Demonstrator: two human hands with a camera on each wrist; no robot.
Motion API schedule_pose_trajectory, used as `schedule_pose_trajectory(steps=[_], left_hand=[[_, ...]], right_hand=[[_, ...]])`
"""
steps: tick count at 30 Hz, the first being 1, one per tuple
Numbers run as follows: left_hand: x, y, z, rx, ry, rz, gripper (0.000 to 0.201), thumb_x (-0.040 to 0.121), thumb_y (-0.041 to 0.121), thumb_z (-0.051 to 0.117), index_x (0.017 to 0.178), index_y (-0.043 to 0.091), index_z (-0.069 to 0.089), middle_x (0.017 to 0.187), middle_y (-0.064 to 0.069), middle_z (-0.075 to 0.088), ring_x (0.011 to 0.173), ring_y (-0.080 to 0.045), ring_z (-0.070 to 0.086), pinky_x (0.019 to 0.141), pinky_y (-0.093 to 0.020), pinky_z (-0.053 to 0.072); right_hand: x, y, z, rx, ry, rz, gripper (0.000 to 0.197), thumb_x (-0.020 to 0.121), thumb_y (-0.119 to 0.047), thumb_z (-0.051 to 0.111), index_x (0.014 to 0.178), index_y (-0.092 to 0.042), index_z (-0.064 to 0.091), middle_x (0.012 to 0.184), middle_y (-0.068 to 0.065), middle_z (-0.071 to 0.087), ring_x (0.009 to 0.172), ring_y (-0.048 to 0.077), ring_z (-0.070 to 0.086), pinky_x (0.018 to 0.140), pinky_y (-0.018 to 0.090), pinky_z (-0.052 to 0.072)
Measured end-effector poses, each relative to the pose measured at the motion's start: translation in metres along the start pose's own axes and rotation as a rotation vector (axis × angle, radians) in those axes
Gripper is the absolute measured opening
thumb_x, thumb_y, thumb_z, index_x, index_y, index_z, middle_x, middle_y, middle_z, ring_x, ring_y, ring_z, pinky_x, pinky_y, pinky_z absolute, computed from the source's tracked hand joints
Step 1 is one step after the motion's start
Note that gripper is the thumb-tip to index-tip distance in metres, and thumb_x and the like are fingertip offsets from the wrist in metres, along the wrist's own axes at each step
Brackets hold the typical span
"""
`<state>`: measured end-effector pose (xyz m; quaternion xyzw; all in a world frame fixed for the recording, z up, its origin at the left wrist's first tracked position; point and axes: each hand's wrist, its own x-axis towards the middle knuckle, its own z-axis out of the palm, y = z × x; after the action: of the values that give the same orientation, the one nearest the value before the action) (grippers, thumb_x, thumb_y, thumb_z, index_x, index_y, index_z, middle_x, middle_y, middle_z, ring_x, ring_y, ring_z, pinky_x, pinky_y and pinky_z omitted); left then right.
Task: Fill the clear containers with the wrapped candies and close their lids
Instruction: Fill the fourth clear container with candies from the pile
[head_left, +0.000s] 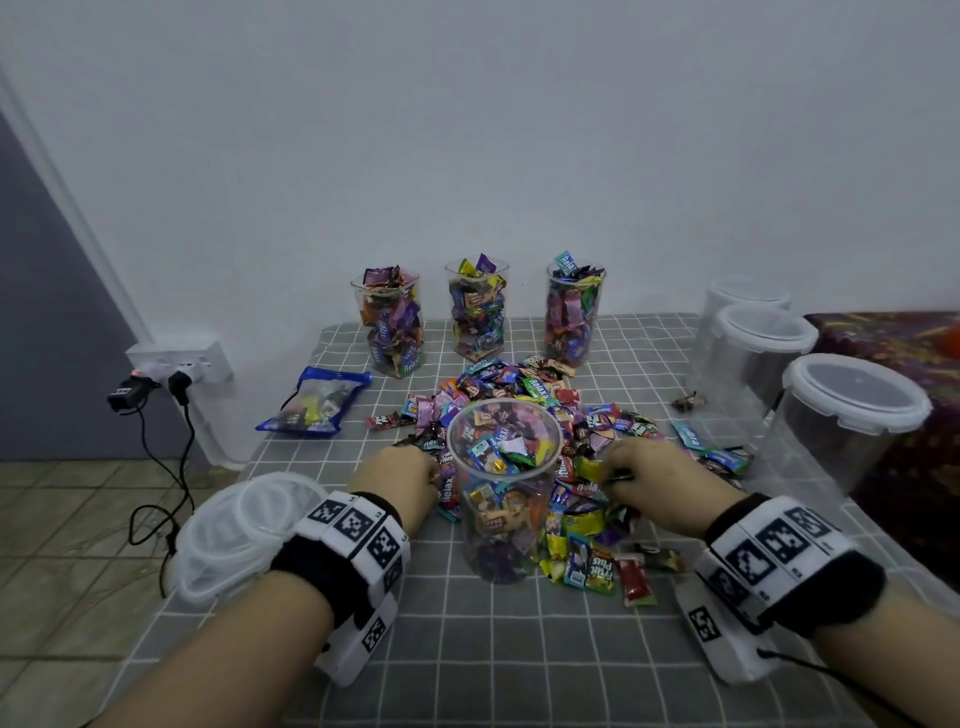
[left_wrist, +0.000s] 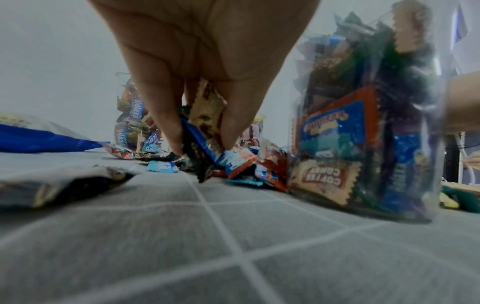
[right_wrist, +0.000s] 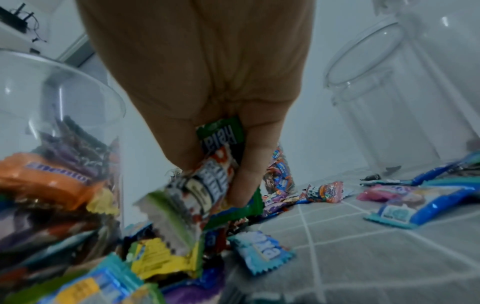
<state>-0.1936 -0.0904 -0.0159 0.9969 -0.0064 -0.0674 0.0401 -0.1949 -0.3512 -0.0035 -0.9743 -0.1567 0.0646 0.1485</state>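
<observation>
Stack of loose lids (head_left: 244, 525) at counter (head_left: 467, 649) left edge, bare grid cloth nearest. Left hand (head_left: 397, 480) fingers (left_wrist: 166, 123) clamped on wrapped candies (left_wrist: 205, 123) — open container (head_left: 504, 488) upright between hands, axis vertical, mouth up, mid-pile. Right hand (head_left: 654, 478) fingers (right_wrist: 246, 164) clamped on candies too. Three lidded empties (head_left: 852, 410) crowd right edge — white wall behind.

Between the fingers (left_wrist: 231, 125) of each hand the wrapped candies (right_wrist: 215, 181) show glossy, crinkled foil and plastic film with saw-cut edges. Just beside them the open container (head_left: 503, 483) is smooth, clear plastic, shiny at its rim. Beneath the fingers the surface (head_left: 519, 654) wears matt grey cloth with white grid lines. Left of the left fingers lies a glossy blue plastic bag (head_left: 316, 401).
</observation>
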Motion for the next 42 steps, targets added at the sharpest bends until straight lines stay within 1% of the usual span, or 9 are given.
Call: schedule_pose_trajectory(steps=[9, 13, 17, 19, 23, 25, 28, 34, 42], left_hand=[[-0.004, -0.005, -0.003, -0.038, 0.11, 0.018, 0.022, 0.093, 0.021, 0.05, 0.106, 0.018, 0.066, 0.11, -0.004, 0.065, 0.104, -0.022, 0.058, 0.084, -0.032, 0.045], [-0.004, -0.004, -0.002, -0.055, 0.116, 0.012, 0.019, 0.092, 0.02, 0.05, 0.1, 0.018, 0.067, 0.106, -0.003, 0.065, 0.101, -0.022, 0.059, 0.081, -0.032, 0.046], [-0.004, -0.002, -0.002, -0.057, 0.114, 0.016, 0.018, 0.091, 0.02, 0.049, 0.098, 0.018, 0.066, 0.105, -0.004, 0.065, 0.099, -0.023, 0.059, 0.08, -0.033, 0.047], [-0.004, -0.003, -0.002, -0.065, 0.109, 0.017, 0.018, 0.091, 0.02, 0.049, 0.099, 0.018, 0.066, 0.105, -0.004, 0.065, 0.099, -0.023, 0.059, 0.08, -0.033, 0.047], [-0.004, -0.003, -0.002, -0.087, 0.097, 0.014, 0.018, 0.091, 0.021, 0.05, 0.099, 0.019, 0.066, 0.105, -0.004, 0.065, 0.099, -0.023, 0.06, 0.082, -0.034, 0.05], [-0.004, -0.002, -0.003, -0.086, 0.102, 0.025, 0.019, 0.092, 0.021, 0.05, 0.101, 0.018, 0.066, 0.106, -0.004, 0.065, 0.1, -0.023, 0.059, 0.082, -0.033, 0.048], [-0.005, -0.001, -0.003, -0.079, 0.118, 0.052, 0.022, 0.092, 0.019, 0.049, 0.105, 0.015, 0.066, 0.108, -0.005, 0.064, 0.101, -0.022, 0.058, 0.082, -0.032, 0.044], [-0.005, 0.0, -0.003, -0.094, 0.123, 0.051, 0.02, 0.092, 0.021, 0.05, 0.102, 0.014, 0.066, 0.106, -0.005, 0.064, 0.099, -0.022, 0.057, 0.082, -0.032, 0.045], [-0.006, 0.001, -0.004, -0.112, 0.115, 0.041, 0.017, 0.092, 0.02, 0.05, 0.096, 0.014, 0.065, 0.103, -0.005, 0.063, 0.097, -0.022, 0.057, 0.082, -0.033, 0.047]], right_hand=[[-0.003, -0.018, -0.032, 0.203, 0.346, -0.081, 0.009, 0.087, -0.008, 0.061, 0.088, -0.008, 0.069, 0.092, 0.002, 0.06, 0.091, 0.021, 0.055, 0.083, 0.031, 0.042], [-0.005, -0.033, -0.048, 0.311, 0.55, -0.154, 0.007, 0.085, -0.006, 0.063, 0.083, -0.009, 0.069, 0.089, -0.003, 0.058, 0.087, 0.015, 0.053, 0.078, 0.026, 0.038], [-0.004, -0.05, -0.055, 0.366, 0.621, -0.239, 0.007, 0.085, -0.006, 0.064, 0.085, -0.008, 0.071, 0.091, -0.006, 0.057, 0.086, 0.01, 0.054, 0.082, 0.027, 0.044], [-0.005, -0.059, -0.055, 0.364, 0.65, -0.273, 0.008, 0.085, -0.006, 0.064, 0.086, -0.008, 0.072, 0.094, -0.005, 0.057, 0.091, 0.008, 0.053, 0.086, 0.021, 0.041], [-0.006, -0.074, -0.049, 0.383, 0.626, -0.322, 0.008, 0.087, -0.007, 0.063, 0.089, -0.008, 0.072, 0.098, -0.007, 0.055, 0.093, 0.003, 0.049, 0.081, 0.002, 0.034], [-0.006, -0.08, -0.044, 0.36, 0.582, -0.34, 0.009, 0.088, -0.009, 0.062, 0.091, -0.008, 0.071, 0.1, -0.008, 0.054, 0.093, -0.003, 0.045, 0.081, -0.001, 0.031], [-0.006, -0.085, -0.035, 0.328, 0.527, -0.373, 0.011, 0.088, -0.01, 0.062, 0.093, -0.008, 0.071, 0.105, -0.004, 0.056, 0.091, -0.007, 0.041, 0.08, -0.001, 0.031], [-0.008, -0.092, -0.025, 0.227, 0.457, -0.413, 0.013, 0.088, -0.01, 0.062, 0.097, -0.008, 0.071, 0.117, 0.002, 0.061, 0.107, 0.013, 0.054, 0.088, 0.014, 0.033], [-0.008, -0.094, -0.025, 0.232, 0.446, -0.394, 0.014, 0.09, -0.013, 0.061, 0.097, -0.01, 0.072, 0.123, -0.001, 0.06, 0.113, 0.011, 0.052, 0.089, 0.008, 0.028]])
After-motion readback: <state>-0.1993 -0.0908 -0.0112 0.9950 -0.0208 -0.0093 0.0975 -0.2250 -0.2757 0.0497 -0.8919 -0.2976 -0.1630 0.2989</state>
